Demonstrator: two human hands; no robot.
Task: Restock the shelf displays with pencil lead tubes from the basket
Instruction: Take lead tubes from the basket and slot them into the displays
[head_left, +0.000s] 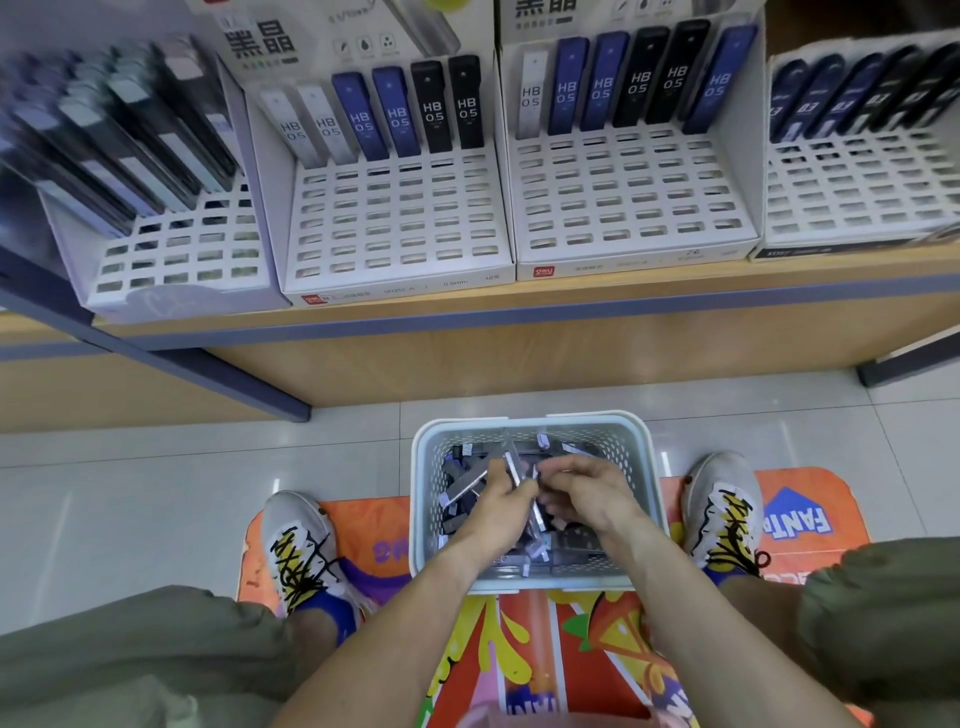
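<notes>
Down in the basket (641, 441) between my feet, my left hand (498, 512) and right hand (589, 493) both pinch light, stiff, slick-looking pencil lead tubes (517, 470), best gripped across their flat sides, I judge.

We see a pale grey perforated plastic basket (641, 452) standing on the floor below the shelf, holding a loose jumble of slim flat pencil lead tubes (462, 486), grey, black and clear, lying criss-crossed at all angles. Above, four white slotted cardboard shelf displays (395, 218) stand side by side on the wooden shelf; only their back rows hold upright tubes, white, blue and black, marked HB 0.5.
</notes>
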